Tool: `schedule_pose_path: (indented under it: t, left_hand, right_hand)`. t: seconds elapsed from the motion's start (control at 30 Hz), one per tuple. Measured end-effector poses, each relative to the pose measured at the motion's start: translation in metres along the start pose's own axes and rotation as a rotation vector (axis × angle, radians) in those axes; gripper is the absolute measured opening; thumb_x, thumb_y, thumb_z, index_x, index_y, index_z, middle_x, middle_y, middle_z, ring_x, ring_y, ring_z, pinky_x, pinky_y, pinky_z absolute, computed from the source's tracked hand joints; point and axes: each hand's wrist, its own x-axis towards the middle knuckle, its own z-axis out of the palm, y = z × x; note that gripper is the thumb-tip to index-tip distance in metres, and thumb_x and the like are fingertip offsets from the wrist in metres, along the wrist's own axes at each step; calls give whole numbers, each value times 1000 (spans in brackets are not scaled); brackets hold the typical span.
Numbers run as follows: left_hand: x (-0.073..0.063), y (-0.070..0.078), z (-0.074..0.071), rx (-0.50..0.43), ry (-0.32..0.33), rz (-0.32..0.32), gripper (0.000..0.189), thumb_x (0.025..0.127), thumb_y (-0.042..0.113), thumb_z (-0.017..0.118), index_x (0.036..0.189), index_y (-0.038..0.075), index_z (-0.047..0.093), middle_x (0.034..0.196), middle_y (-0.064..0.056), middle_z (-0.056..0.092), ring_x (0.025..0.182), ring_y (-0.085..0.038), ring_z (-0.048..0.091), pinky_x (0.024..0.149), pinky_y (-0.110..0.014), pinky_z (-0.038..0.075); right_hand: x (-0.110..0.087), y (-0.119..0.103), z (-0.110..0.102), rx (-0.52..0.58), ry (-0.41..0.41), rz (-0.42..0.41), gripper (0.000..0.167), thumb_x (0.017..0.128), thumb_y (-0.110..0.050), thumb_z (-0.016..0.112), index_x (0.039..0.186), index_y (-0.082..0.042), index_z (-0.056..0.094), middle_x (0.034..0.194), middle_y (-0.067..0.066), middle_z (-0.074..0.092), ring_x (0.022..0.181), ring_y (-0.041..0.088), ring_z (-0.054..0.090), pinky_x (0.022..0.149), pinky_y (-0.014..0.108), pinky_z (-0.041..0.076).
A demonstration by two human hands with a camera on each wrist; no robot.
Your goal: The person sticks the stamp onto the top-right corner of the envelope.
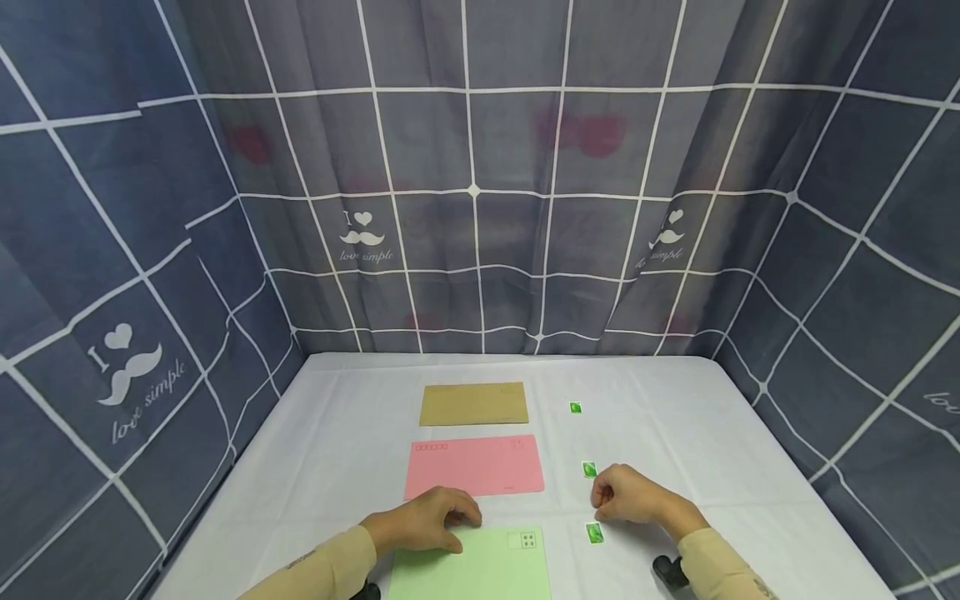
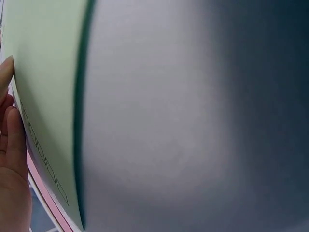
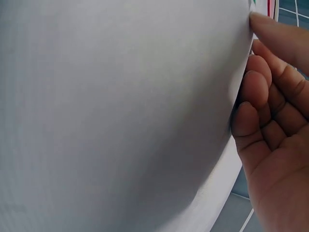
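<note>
The left hand (image 1: 429,520), thumb and fingers apart, touches the green envelope (image 1: 480,571). The right hand (image 1: 637,497) curls loosely just beside the nearest stamp (image 1: 595,533).

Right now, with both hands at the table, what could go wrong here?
The right hand is close to the middle green stamp and the nearest green stamp, so it might nudge either one. The left hand is at the far edge of the green envelope, so a slip could skew it.
</note>
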Motion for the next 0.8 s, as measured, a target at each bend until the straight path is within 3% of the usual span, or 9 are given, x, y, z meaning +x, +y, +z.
schedule_pose_path:
  t: [0.8]
  left_hand:
    - [0,3,0,24,4,-13,34,80,7,81,111,15,72,119,13,64,111,-2,61,96,-14,51]
  right_hand:
    - [-8,-7,0,-30,-41,11,9,88,-5,72,81,-11,69,73,-4,60,63,5,51,56,19,44]
